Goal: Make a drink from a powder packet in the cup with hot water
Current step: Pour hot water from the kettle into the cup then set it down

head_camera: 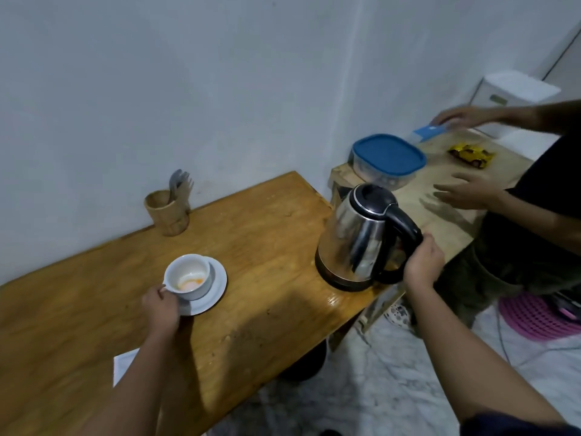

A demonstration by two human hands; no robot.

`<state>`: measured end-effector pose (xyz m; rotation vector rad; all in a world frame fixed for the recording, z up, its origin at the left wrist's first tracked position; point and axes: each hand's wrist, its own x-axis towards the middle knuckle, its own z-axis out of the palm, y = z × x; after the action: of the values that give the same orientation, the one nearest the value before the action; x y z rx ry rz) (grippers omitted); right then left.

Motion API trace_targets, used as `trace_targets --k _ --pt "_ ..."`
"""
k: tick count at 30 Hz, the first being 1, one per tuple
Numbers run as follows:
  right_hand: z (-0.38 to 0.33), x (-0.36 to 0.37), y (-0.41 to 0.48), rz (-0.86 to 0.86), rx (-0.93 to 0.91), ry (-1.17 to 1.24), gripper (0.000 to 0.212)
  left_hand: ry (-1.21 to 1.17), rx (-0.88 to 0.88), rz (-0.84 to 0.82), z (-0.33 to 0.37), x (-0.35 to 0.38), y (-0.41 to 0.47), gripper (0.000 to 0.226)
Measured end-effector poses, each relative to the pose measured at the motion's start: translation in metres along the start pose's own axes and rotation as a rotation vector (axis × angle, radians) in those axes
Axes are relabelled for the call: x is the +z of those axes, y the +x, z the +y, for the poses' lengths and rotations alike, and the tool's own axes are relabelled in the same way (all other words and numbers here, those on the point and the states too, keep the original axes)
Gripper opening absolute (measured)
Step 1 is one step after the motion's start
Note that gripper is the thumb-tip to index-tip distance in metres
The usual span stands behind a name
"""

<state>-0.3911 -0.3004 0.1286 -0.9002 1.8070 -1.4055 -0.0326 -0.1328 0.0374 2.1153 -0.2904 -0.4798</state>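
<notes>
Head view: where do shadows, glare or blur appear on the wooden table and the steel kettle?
Head view: a broad dark shadow crosses the orange-brown wooden table toward its near edge; a glossy highlight sits on the edge below the stainless steel electric kettle, whose body mirrors its surroundings; the wide lens bends the table edges; the second person's hands at the right are motion-blurred.

Wooden holder (167, 212) sitting at the table's (267, 247) back edge by the wall, keeping forks (180, 184) upright. Clear container with blue lid (389, 158) resting on the paler side table (446, 209). Yellow toy car (471, 154) lying beyond it. Second person (534, 215) standing alongside. Pink basket (537, 316) sitting on the floor.
</notes>
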Motion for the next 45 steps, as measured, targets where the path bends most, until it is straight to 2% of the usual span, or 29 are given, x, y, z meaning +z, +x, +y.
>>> trace_targets --k 4,9,18,22,26,29,33,36,41,45 --pt "-0.011 0.005 0.001 0.010 0.103 -0.027 0.042 0.070 0.011 -0.088 0.003 -0.007 -0.004 0.032" --pt "-0.026 0.012 -0.006 0.109 0.242 0.023 0.040 0.104 0.042 -0.137 0.000 -0.009 -0.002 0.031" --pt "-0.054 0.030 -0.019 0.134 0.177 -0.053 0.034 0.065 -0.014 -0.176 -0.002 -0.013 0.001 0.030" --pt "-0.067 0.041 -0.029 0.085 0.053 -0.094 0.031 0.037 -0.024 -0.217 0.000 -0.017 -0.001 0.028" --pt "-0.079 0.060 -0.040 0.004 -0.067 -0.158 0.048 0.027 -0.002 -0.237 -0.002 -0.022 0.001 0.026" --pt "-0.089 0.078 -0.051 -0.128 -0.189 -0.211 0.050 0.031 0.002 -0.252 -0.002 -0.023 0.005 0.025" --pt "-0.098 0.108 -0.070 -0.349 -0.357 -0.303 0.036 -0.026 -0.015 -0.274 -0.001 -0.024 0.007 0.013" --pt "-0.101 0.134 -0.086 -0.473 -0.454 -0.401 0.045 -0.028 0.013 -0.296 -0.002 -0.026 0.012 0.007" --pt "-0.106 0.170 -0.115 -0.666 -0.686 -0.511 0.045 -0.036 -0.019 -0.303 -0.001 -0.028 0.014 0.007" --pt "-0.107 0.191 -0.128 -0.753 -0.871 -0.613 0.044 -0.057 -0.045 -0.308 0.000 -0.026 0.014 0.009"
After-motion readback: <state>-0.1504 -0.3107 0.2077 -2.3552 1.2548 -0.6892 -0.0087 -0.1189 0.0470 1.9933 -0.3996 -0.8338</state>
